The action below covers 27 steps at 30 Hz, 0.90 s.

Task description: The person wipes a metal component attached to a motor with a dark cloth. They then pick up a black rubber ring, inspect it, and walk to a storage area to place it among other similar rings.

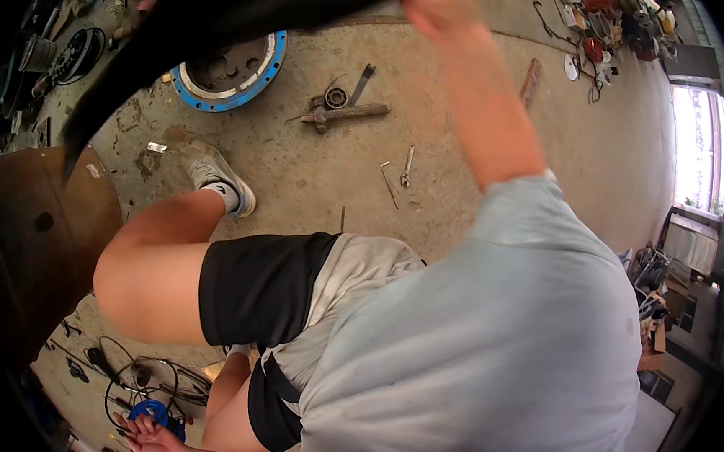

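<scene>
My right hand (440, 0), raised at the top of the head view, is closed on a long, limp black piece like cloth (221, 13). The piece spreads across the upper left, dark and smeared, and its far end tapers down. Low on the left, my left hand (152, 442) is held with its fingers spread and nothing in them. Behind those fingers shows a round blue part (150, 410) beside loose black hoses (176, 382). My bent legs and grey shirt fill the middle of the view.
A hammer (350, 113), a ring bearing (336, 98), a combination wrench (407, 168) and a hex key (389, 184) lie on the concrete floor. A blue-rimmed wheel part (219, 102) is beyond. A rusty brown plate (59, 218) stands left; piled machine parts (607, 3) line the upper right.
</scene>
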Tool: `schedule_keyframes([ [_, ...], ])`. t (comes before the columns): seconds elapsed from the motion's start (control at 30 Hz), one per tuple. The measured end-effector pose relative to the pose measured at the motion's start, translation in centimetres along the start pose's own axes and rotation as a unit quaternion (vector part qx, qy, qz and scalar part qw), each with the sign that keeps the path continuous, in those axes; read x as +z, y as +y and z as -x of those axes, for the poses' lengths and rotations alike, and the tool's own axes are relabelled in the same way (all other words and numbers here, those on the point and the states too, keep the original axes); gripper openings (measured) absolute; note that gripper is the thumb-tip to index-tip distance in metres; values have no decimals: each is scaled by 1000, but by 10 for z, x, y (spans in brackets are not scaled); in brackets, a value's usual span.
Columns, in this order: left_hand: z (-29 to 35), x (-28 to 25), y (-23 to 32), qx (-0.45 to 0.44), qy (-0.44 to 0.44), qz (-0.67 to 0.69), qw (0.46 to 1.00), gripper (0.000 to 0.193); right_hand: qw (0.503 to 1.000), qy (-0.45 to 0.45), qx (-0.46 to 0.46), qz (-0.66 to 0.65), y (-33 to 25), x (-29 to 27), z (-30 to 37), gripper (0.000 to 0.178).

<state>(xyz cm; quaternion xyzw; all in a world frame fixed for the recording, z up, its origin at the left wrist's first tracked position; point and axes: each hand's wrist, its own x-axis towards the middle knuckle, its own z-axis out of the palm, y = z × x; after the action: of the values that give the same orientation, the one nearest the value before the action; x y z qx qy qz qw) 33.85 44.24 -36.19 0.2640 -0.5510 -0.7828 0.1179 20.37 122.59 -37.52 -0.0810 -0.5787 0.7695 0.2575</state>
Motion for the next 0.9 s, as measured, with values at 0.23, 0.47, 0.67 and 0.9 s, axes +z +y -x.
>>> schedule_keyframes([
  [0.23, -15, 12, -1, -86, -58, 56, 993, 51, 928, 311, 153, 135, 18, -211, 121, 19],
  [0.47, -27, 57, 10, -111, -160, 30, 980, 51, 785, 485, 317, 222, 197, -363, 203, 16],
  [0.67, -12, 26, 1, -103, -106, 56, 987, 32, 829, 156, 512, 160, 243, -210, 234, 40],
  [0.9, 9, 52, -10, -47, 73, 6, 996, 7, 873, -51, 445, 195, 284, 12, 211, 63],
])
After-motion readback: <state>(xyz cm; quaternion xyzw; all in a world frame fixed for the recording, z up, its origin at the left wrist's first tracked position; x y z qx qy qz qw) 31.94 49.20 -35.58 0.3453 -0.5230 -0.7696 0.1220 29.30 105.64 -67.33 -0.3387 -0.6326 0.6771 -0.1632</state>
